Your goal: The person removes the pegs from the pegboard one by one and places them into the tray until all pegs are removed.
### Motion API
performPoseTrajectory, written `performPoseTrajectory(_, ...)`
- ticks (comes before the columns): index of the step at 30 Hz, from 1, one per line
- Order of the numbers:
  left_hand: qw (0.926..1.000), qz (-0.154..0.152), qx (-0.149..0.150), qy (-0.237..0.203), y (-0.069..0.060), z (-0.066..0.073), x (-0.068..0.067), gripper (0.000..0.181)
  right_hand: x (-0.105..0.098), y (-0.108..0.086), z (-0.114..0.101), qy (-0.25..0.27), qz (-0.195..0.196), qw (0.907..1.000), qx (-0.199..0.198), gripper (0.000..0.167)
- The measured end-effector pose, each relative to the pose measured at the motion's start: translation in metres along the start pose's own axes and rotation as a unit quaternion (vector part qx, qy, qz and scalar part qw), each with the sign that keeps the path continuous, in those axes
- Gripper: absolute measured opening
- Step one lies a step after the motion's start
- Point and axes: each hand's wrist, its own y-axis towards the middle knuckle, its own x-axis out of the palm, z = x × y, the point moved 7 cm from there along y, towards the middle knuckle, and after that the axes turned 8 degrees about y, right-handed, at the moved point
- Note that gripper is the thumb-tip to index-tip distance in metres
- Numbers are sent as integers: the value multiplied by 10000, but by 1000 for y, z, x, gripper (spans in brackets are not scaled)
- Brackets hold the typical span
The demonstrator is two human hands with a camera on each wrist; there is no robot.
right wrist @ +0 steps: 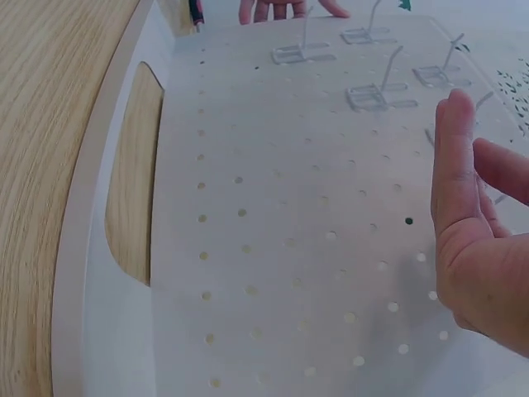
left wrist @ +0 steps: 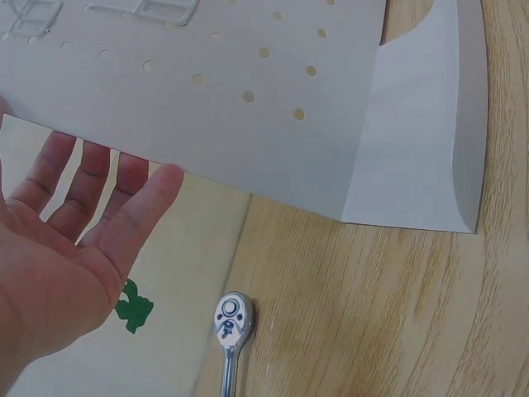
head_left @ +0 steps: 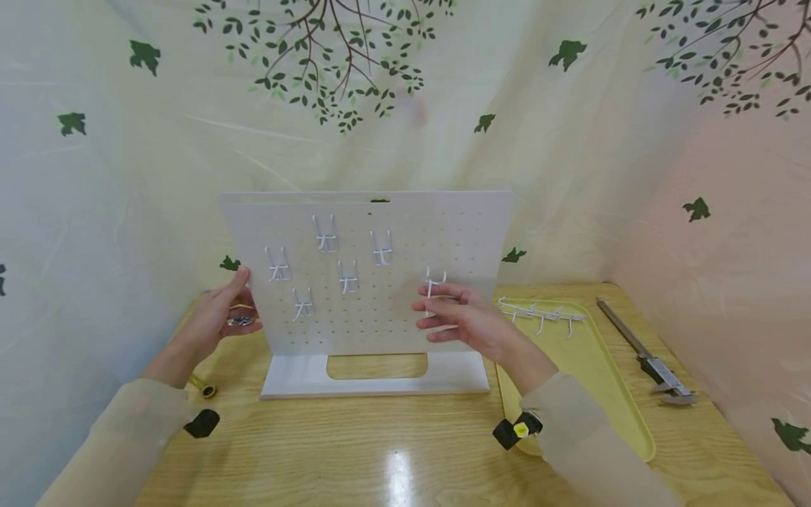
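A white pegboard stands upright on a white base, with several wire hooks on its left half. At its left edge my left hand grips the panel, the fingertips partly hidden behind it in the left wrist view. My right hand is before the board's right half and holds another white wire hook among its fingers. The fingers partly cover this hook, so whether it touches the board I cannot tell. In the right wrist view the fingers reach up close to the panel.
A yellow tray to the right carries several joined-looking white hooks at its far end. Beyond it lies a caliper. A ratchet wrench lies left of the board, near a brass-coloured round end. Printed cloth hangs behind.
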Motion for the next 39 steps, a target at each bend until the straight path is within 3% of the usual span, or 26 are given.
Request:
performPoseTrajectory(14, 10000, -22, -50, -46, -1, -1, 0, 83, -20, -27, -22, -371, 69, 9987, -351, 53)
performPoseTrajectory(26, 10000, -11, -75, 40, 0, -2, 0, 89, -36, -44, -36, 4, 114, 9977, -674, 32)
performPoseTrajectory(39, 10000, 13, -77, -34, 1, -2, 0, 87, -67, -65, -45, -72, 168, 9962, -851, 24)
